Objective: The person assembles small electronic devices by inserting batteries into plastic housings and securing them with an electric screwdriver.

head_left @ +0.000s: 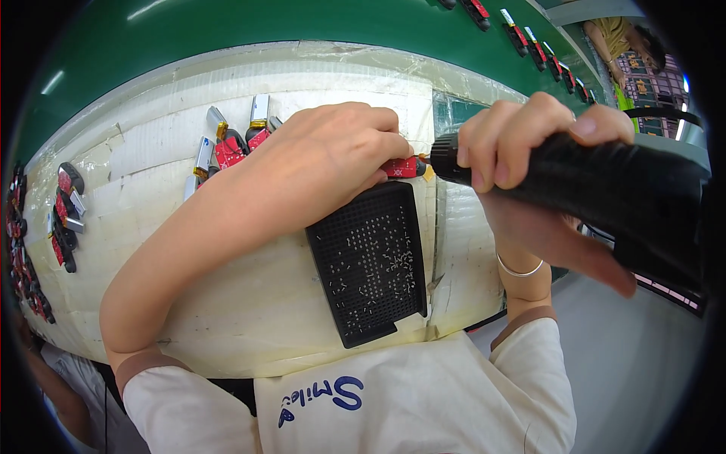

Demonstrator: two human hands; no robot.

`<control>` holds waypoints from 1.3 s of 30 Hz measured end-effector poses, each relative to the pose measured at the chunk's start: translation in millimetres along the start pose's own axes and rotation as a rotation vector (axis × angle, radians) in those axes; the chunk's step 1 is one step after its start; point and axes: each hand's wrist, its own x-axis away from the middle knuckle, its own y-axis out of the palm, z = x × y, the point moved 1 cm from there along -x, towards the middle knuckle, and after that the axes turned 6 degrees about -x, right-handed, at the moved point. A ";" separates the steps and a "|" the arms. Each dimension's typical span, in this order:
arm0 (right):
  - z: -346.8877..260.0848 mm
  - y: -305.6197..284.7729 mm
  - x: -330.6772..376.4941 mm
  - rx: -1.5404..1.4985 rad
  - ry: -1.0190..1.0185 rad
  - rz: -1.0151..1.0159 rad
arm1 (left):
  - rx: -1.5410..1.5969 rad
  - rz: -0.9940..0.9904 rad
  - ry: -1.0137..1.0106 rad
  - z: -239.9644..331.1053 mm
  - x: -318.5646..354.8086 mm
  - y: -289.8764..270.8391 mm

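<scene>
My right hand [529, 144] is wrapped round a black electric screwdriver [597, 185], lying level with its ribbed collar pointing left. At the collar's end, the screwdriver's thin tip meets the right end of a small red circuit board [403, 166] in a black casing. My left hand [344, 147] has its fingers closed on that board and holds it against the worktop; the fingers cover its left part. Just below my left hand is a black gridded tray [325, 280] with many tiny screws [378, 257] in its holes and scattered on top.
Red boards with silvery battery cells [229, 149] lie beyond my left forearm. More sit at the left [64, 216] and along the far left edge [21, 242]. Others stand in a row on the green belt [514, 34]. Another person [628, 45] is at the upper right.
</scene>
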 end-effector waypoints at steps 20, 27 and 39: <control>-15.2 30.0 10.0 -0.230 0.196 0.131 | -0.384 -0.062 -0.156 -132.8 -212.3 -30.3; -26.4 22.3 7.1 -0.197 0.072 0.120 | -0.261 -0.168 0.039 -75.7 -149.7 -24.6; -1.5 -3.8 6.8 -0.133 0.002 0.106 | -0.255 -0.125 -0.059 4.6 -16.6 -0.8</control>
